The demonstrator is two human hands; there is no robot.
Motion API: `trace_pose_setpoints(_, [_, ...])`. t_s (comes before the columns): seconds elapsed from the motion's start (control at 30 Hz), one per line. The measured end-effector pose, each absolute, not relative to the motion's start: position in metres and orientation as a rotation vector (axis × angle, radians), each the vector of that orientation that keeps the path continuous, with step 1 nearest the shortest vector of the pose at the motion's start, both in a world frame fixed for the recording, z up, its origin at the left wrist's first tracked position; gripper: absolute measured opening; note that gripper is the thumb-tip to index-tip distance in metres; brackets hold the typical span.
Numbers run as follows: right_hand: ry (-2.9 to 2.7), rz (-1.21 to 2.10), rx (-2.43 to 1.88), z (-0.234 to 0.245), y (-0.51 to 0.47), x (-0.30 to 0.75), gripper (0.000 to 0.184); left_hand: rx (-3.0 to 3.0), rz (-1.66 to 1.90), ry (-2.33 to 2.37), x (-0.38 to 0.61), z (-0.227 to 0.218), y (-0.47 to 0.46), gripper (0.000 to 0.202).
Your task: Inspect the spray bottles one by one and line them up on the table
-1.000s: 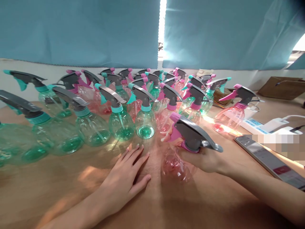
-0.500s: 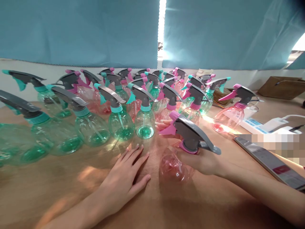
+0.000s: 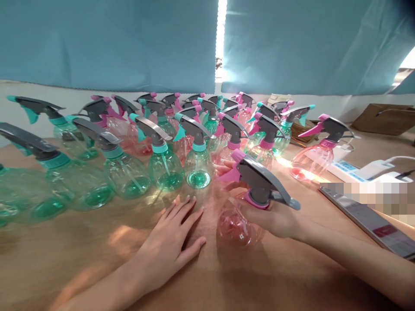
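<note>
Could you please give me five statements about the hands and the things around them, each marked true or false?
1. The right hand grips a pink spray bottle. True.
2. The left hand is wrapped around a bottle too. False: it lies palm down on the table, fingers spread.
3. A phone lies to the right of the gripped bottle. True.
4. Every other bottle is pink. False: green bottles stand there as well.
5. A bright gap shows between the blue curtains at the back. True.
</note>
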State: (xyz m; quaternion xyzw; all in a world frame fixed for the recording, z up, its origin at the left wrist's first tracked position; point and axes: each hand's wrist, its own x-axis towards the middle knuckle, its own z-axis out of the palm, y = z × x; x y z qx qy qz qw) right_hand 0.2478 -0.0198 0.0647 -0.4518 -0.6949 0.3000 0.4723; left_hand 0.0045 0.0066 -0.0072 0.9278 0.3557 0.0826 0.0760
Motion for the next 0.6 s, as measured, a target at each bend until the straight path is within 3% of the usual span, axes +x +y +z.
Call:
trace_pose_setpoints(0.23, [-1.69, 0.719, -1.168, 0.063, -0.0191, 0.2481, 0.008, 2.792, 0.25, 1.062, 0.0053, -0.0069, 0.0063, 0.056])
trace_pose_setpoints(0.47, [-1.679, 0.833, -1.126, 0.0659, -0.021, 0.2471, 0.034, 2.782, 0.208, 1.079, 0.0057, -0.0056, 0.0063, 0.057])
trace_pose_setpoints(0.6, [-1.68, 0.867, -1.13, 0.0676, -0.0208, 0.2462, 0.031, 2.778, 0.206, 1.075, 0.0056, -0.0059, 0.0066, 0.058])
